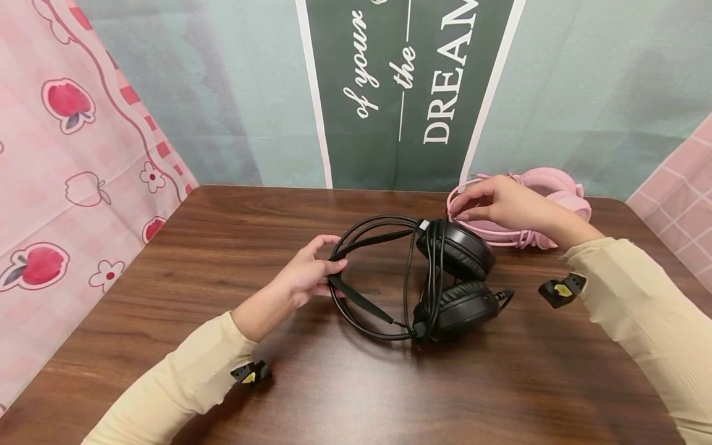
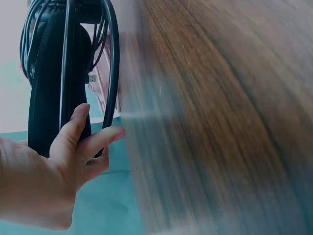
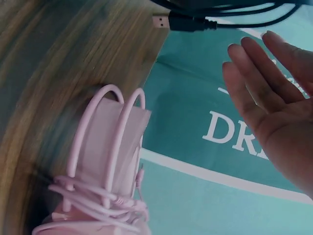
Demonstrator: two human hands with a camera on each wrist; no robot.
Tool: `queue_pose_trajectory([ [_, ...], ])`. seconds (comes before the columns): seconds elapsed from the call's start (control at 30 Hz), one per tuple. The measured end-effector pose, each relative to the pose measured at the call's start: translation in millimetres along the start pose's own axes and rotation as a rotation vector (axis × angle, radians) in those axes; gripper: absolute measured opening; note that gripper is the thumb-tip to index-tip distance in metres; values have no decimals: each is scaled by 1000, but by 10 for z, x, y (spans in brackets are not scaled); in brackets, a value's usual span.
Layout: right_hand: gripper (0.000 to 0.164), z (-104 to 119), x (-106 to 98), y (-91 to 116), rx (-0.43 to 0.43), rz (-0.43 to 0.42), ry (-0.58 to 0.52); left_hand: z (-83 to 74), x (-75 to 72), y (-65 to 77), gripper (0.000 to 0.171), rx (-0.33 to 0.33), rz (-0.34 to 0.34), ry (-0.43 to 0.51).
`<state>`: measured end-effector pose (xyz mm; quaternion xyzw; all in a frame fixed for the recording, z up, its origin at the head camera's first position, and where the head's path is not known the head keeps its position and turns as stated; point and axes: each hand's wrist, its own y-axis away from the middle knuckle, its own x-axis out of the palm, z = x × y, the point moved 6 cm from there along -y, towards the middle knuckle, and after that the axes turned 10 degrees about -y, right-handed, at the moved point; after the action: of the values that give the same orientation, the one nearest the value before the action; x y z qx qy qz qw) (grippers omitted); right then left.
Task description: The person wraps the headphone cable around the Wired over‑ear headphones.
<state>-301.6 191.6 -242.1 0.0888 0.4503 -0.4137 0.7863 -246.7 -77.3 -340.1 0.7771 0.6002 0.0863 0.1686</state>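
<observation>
My left hand (image 1: pixel 300 275) grips the headband of a pair of black over-ear headphones (image 1: pixel 464 309), its thumb and fingers around the band's left end. The left wrist view shows this left hand (image 2: pixel 68 156) on the padded strap and outer hoop. A black cable (image 1: pixel 408 272) is looped around the headphones near the ear cups. Its USB plug (image 3: pixel 183 22) sticks out beside the loops. My right hand (image 1: pixel 508 201) hovers just past the far ear cup; in the right wrist view its fingers (image 3: pixel 249 73) are loosely extended beside the cable, nothing between them.
Pink headphones (image 1: pixel 547 179) lie at the back right of the wooden table (image 1: pixel 334 383), partly behind my right hand, their own cable (image 3: pixel 93 200) wound around them. A printed cloth (image 1: pixel 389 161) hangs behind the table, and a pink patterned cloth (image 1: pixel 67 185) on the left.
</observation>
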Motion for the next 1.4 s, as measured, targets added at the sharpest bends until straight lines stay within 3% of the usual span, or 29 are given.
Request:
queue_pose_trajectory([
  [0.27, 9, -271, -66, 159, 110, -59, -31, -14, -178, -79, 41, -1, -54, 25],
  [0.47, 10, -508, -76, 349, 279, -128, -70, -21, -393, -189, 42, -14, -114, 76],
  [0.7, 11, -647, 94, 494, 368, -79, -242, -44, -665, -302, 42, -32, -184, 128],
  [1.0, 15, -578, 333, 531, 386, 3, -304, -82, -946, -443, 38, -64, -265, 169],
  [1.4, 13, -442, 517, 539, 323, 64, -353, -107, -1105, -621, 35, -89, -319, 167],
])
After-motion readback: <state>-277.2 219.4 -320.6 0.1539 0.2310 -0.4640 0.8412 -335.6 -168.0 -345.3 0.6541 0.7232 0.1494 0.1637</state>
